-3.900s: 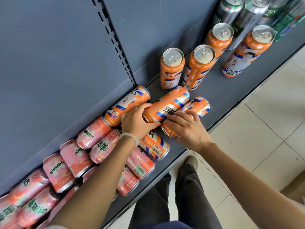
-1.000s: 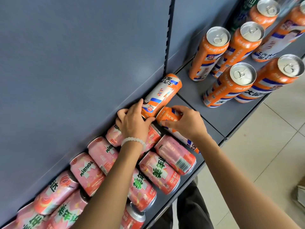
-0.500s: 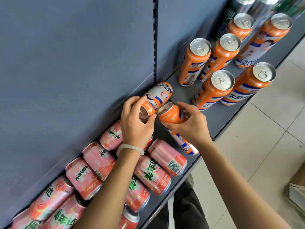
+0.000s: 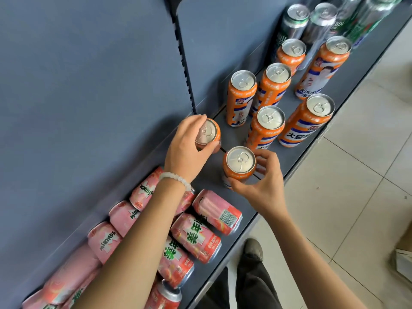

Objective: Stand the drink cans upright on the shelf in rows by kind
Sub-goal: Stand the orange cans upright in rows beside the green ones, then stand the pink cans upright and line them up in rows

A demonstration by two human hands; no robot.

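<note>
My left hand (image 4: pixel 186 150) grips an orange can (image 4: pixel 208 132) by its top, upright against the shelf's back panel. My right hand (image 4: pixel 260 179) grips a second orange can (image 4: pixel 240 162), upright near the shelf's front edge. Beyond them several tall orange cans (image 4: pixel 269 123) stand upright in two rows. Behind those stand silver and green cans (image 4: pixel 294 21). Several pink Mirinda cans (image 4: pixel 196 237) lie on their sides in a heap at the lower left, partly hidden under my left forearm.
The grey shelf (image 4: pixel 229 134) runs diagonally, with a grey back panel and a slotted upright (image 4: pixel 184 54). A tiled floor (image 4: pixel 356 175) lies to the right. My leg and shoe (image 4: pixel 253 250) stand below the shelf edge.
Both orange cans, lying on their sides a second ago, have been tipped up and now stand upright in my hands. The view has shifted to the right.
</note>
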